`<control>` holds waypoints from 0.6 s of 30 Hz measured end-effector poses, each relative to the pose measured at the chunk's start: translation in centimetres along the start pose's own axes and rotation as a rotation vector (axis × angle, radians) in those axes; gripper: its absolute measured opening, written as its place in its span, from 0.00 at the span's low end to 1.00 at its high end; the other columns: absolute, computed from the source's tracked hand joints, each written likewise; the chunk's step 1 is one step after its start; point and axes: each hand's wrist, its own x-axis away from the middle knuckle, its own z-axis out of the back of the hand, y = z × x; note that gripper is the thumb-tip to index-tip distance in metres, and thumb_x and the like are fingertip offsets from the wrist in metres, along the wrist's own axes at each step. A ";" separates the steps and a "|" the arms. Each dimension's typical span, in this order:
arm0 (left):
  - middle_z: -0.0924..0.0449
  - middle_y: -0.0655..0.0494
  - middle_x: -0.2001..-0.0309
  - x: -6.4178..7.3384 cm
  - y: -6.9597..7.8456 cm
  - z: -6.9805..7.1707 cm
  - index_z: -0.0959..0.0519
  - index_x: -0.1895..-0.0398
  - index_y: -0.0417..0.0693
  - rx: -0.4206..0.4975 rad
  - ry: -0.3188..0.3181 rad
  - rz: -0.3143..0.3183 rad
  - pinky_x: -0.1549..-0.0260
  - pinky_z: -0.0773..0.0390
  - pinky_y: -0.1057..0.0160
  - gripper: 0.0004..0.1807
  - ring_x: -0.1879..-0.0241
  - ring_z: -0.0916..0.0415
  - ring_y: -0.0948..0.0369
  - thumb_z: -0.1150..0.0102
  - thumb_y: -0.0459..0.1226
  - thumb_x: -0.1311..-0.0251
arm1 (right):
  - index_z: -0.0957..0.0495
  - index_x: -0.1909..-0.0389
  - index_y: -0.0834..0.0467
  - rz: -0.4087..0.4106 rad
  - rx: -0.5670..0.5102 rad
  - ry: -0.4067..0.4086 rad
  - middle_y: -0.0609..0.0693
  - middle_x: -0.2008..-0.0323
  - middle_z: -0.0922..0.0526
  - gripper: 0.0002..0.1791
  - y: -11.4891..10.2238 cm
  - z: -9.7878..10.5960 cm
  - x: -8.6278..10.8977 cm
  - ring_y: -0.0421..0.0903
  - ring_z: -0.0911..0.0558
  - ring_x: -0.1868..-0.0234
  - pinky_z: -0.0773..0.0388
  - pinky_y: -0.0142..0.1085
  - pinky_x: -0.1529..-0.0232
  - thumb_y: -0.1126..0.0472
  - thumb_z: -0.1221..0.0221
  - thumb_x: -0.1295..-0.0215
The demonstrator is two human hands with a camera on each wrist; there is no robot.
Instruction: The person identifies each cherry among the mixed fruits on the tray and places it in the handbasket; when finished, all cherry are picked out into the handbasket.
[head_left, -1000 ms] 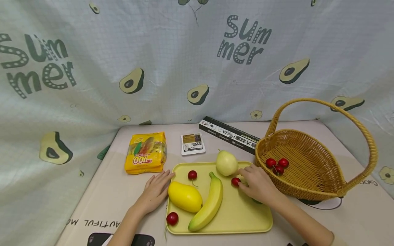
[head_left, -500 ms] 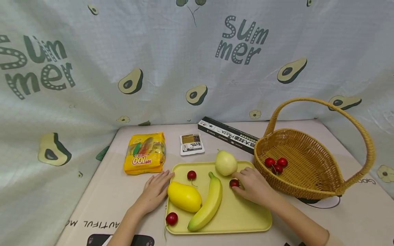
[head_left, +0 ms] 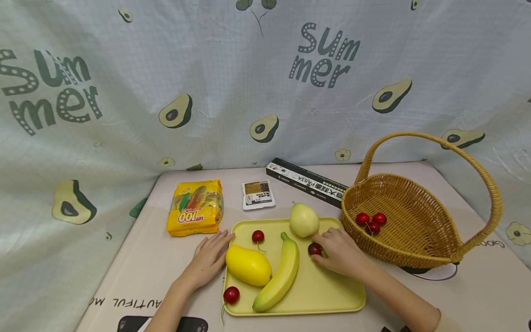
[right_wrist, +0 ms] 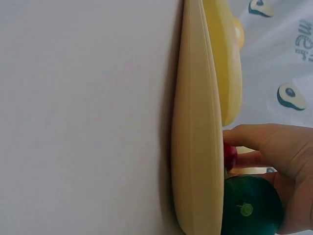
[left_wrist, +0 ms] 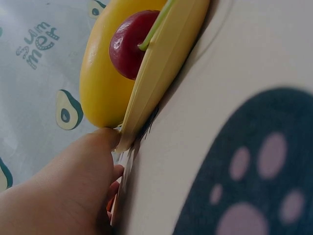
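Note:
In the head view, my right hand (head_left: 341, 251) pinches a red cherry (head_left: 315, 249) between thumb and fingers, low over the right half of a yellow tray (head_left: 315, 295). A dark green round fruit (right_wrist: 252, 208) sits under that palm in the right wrist view, hidden from the head camera. Just behind the fingers stands a pale pear (head_left: 304, 220). My left hand (head_left: 209, 263) rests at the tray's left rim, fingers extended and thumb touching the edge. Beside it lie a yellow mango (head_left: 249, 266) and a second cherry (head_left: 231, 295). A banana (head_left: 279, 276) and another cherry (head_left: 258, 236) are further in.
A wicker basket (head_left: 419, 249) with a tall handle stands right of the tray, several cherries (head_left: 374, 228) inside. Behind the tray are a yellow snack bag (head_left: 196, 207), a small white packet (head_left: 258, 194) and a long black pasta box (head_left: 307, 182). A printed curtain (head_left: 224, 83) hangs behind the table.
My right fingers have closed in around the cherry, which has turned and shifted slightly left and nearer me. My left hand stays at the tray's rim.

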 end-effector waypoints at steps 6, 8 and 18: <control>0.43 0.52 0.32 0.0 0.1 0.0 0.37 0.34 0.58 0.003 -0.007 0.007 0.36 0.62 0.44 0.25 0.32 0.52 0.52 0.52 0.43 0.35 | 0.22 0.67 0.53 0.001 0.011 -0.041 0.41 0.77 0.26 0.17 -0.1 0.1 0.1 0.42 0.29 0.72 0.33 0.40 0.63 0.49 0.32 0.56; 0.43 0.52 0.32 0.0 0.1 0.0 0.37 0.34 0.58 0.005 -0.008 0.008 0.36 0.62 0.44 0.25 0.32 0.52 0.52 0.52 0.42 0.35 | 0.22 0.67 0.53 -0.001 0.013 -0.060 0.41 0.77 0.25 0.17 -0.1 0.2 0.1 0.42 0.29 0.71 0.33 0.41 0.62 0.49 0.32 0.56; 0.42 0.51 0.33 0.0 0.0 0.0 0.36 0.34 0.57 0.002 -0.002 0.000 0.36 0.61 0.44 0.25 0.32 0.52 0.52 0.52 0.42 0.35 | 0.23 0.72 0.52 0.003 0.033 -0.047 0.39 0.80 0.28 0.11 -0.1 0.2 0.0 0.41 0.29 0.73 0.32 0.40 0.63 0.51 0.36 0.53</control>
